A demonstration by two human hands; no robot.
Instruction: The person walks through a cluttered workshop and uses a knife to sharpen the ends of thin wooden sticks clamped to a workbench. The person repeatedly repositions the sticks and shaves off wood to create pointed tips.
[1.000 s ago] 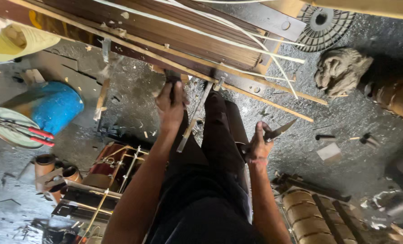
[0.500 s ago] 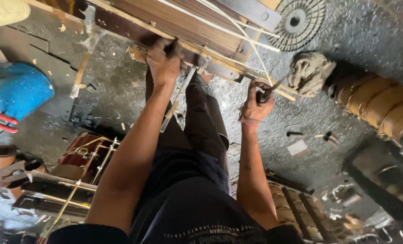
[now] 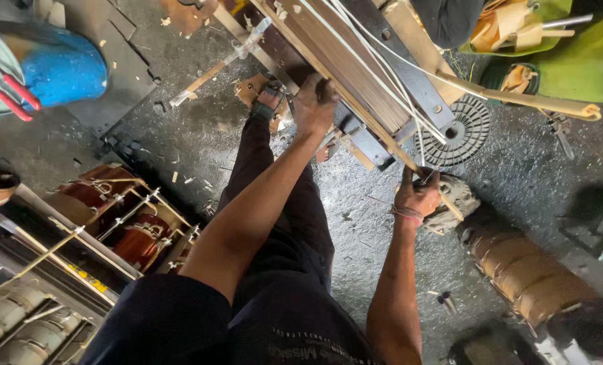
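My left hand (image 3: 315,101) is closed on the lower edge of a long frame of wood slats and dark metal bars (image 3: 355,74) that runs diagonally across the top. White cords (image 3: 382,67) lie along the frame. My right hand (image 3: 416,197) is shut on a small dark tool (image 3: 424,178), right at a thin wooden strip (image 3: 518,98) that runs under the frame's edge. My legs in dark trousers stretch toward the frame, one sandalled foot (image 3: 267,101) just left of the left hand.
A round slotted disc (image 3: 460,128) and a bundled rag (image 3: 460,196) lie by the right hand. A brown wrapped coil (image 3: 524,270) lies at the right. Copper coils in a metal rack (image 3: 139,236) stand at the left, and a blue drum (image 3: 64,67) with red-handled pliers (image 3: 10,94) at top left.
My right hand has lifted with the tool from beside my knee up to the strip at the frame's edge. My left hand stays on the frame. The view has swung right.
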